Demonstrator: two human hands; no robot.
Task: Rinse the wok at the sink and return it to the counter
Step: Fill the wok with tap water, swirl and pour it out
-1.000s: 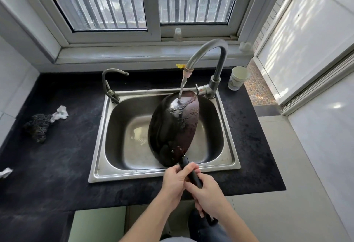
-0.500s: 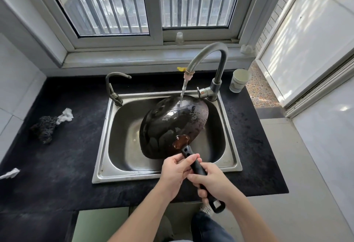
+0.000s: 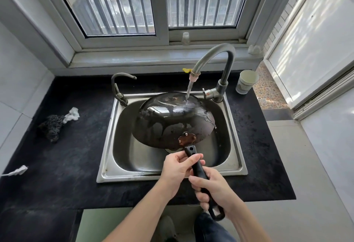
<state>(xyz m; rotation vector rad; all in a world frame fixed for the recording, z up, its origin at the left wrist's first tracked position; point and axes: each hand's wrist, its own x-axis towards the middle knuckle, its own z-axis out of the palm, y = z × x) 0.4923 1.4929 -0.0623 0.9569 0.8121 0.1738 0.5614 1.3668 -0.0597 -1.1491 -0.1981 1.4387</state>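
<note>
- A white paper scrap [image 3: 16, 170] lies at the far left edge of the black counter [image 3: 76, 165].
- A dark scrubber [image 3: 50, 126] sits further back, touching a crumpled tissue [image 3: 72, 114].
- A small tap [image 3: 119, 88] stands at the back left corner of the steel sink [image 3: 107, 146].
- The wok [image 3: 172, 119] is over the basin, tilted, its wet underside facing up.
- The left hand [image 3: 177, 167] holds the black handle [image 3: 199, 170] just below the wok, fingers curled round it.
- The right hand [image 3: 212, 188] grips the handle nearer its loop end, fingers wrapped tight.
- Water [image 3: 189, 90] runs from the tall tap [image 3: 214, 55] onto the wok's far side.
- A paper cup [image 3: 246, 81] stands upright on the counter's back right corner.
</note>
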